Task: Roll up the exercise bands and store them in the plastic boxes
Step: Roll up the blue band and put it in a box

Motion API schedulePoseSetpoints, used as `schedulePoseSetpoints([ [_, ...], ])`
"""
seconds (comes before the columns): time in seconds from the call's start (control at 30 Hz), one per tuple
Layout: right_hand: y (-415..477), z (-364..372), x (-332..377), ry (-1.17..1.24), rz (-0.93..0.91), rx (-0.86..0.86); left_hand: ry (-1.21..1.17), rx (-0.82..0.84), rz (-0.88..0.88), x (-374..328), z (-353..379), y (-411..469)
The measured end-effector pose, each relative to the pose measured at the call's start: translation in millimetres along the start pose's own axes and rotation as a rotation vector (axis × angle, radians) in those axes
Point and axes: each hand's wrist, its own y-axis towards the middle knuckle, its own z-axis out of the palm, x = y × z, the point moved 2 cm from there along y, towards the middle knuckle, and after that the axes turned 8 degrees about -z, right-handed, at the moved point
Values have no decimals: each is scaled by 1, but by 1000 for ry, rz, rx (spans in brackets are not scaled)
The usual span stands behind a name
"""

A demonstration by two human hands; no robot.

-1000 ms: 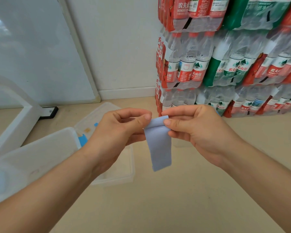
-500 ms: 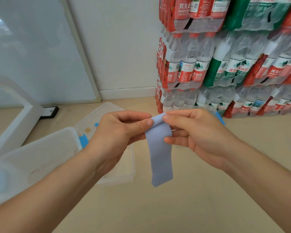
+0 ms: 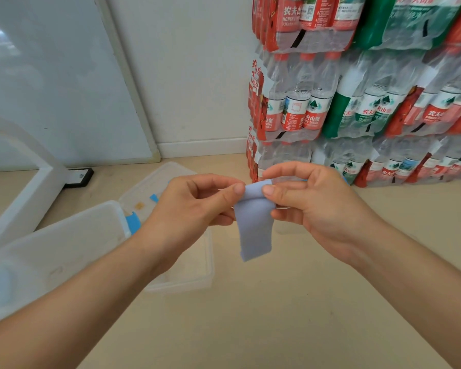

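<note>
Two hands pinch one pale blue flat elastic exercise band (image 3: 254, 225) at its top.
I see left hand (image 3: 194, 209) and right hand (image 3: 314, 206) thumb-gripping it above the floor; clear plastic boxes (image 3: 64, 251) lie beyond-left.

Bright, even indoor light, soft shadows only. Glare patch on the glossy white panel (image 3: 51, 75) top left. Wide-angle bend at edges; nearest plastic box (image 3: 51, 251) looks a bit soft/blurry.
</note>
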Motion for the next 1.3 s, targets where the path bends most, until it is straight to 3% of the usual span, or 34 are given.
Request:
schedulePoseSetpoints([
  [0.4, 0, 0, -3, -65, 34, 55, -149, -27, 17, 3, -3, 0],
  [0.67, 0, -1, -4, -89, 33, 27, -117, 78, 39, 3, -1, 1],
  [0.87, 0, -1, -4, -66, 14, 45, -45, 205, 22, -4, -6, -1],
  [1.17, 0, -1, -5, 99, 82, 251, 339, 308, 163, -18, -1, -11],
  [1.3, 0, -3, -5, 145, 132, 324, 348, 330, 158, -23, -1, -12],
])
